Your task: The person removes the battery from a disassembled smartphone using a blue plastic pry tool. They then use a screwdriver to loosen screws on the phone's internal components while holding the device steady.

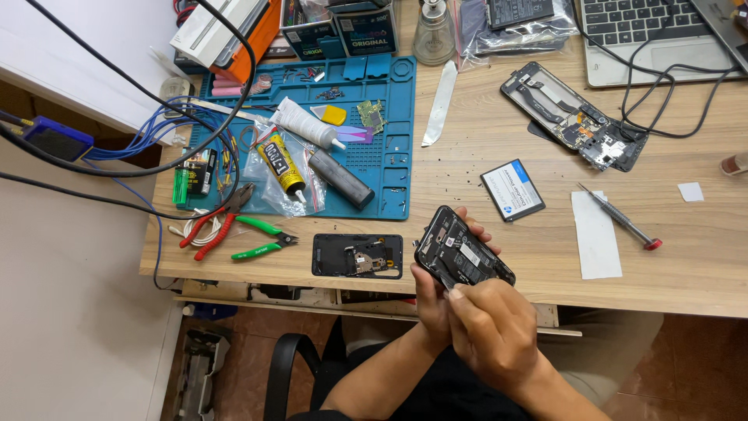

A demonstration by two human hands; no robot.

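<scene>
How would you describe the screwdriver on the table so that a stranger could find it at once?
Start at the laptop in the far right corner of the wooden table and come toward the near edge. To the right of the white paper strip lies the screwdriver, slanted. It is thin and grey with a red cap, unlike the red and green pliers on the left side.

A light wooden workbench stands on a reddish-brown tiled floor.

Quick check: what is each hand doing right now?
Left hand: closed around the opened phone, holding it above the table edge.
Right hand: fingers pinched at the phone; any tool cannot be told.
</scene>
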